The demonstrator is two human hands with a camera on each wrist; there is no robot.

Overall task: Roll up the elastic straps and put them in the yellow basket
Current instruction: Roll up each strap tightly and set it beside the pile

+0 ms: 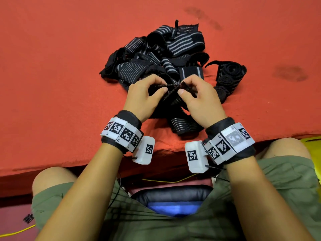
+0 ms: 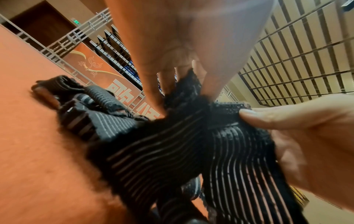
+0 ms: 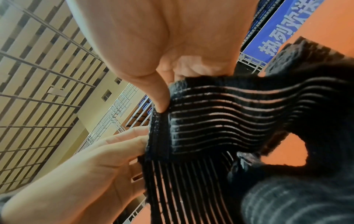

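Note:
Both hands pinch the end of one black elastic strap (image 1: 171,92) with thin grey stripes, just above the red table. My left hand (image 1: 162,88) holds its left edge between thumb and fingers; my right hand (image 1: 182,88) holds the right edge. In the left wrist view the strap (image 2: 191,144) folds over under the left hand (image 2: 184,84). In the right wrist view the right hand (image 3: 162,104) pinches the folded end of the strap (image 3: 220,121). The strap's tail (image 1: 182,126) lies bunched near the table's front edge. A sliver of the yellow basket (image 1: 311,139) shows at the far right.
A tangled pile of loose straps (image 1: 156,54) lies just behind the hands. To its right sit rolled straps (image 1: 229,73) in a short row. The red carpeted table (image 1: 52,84) ends at my knees. Cables hang below the table edge.

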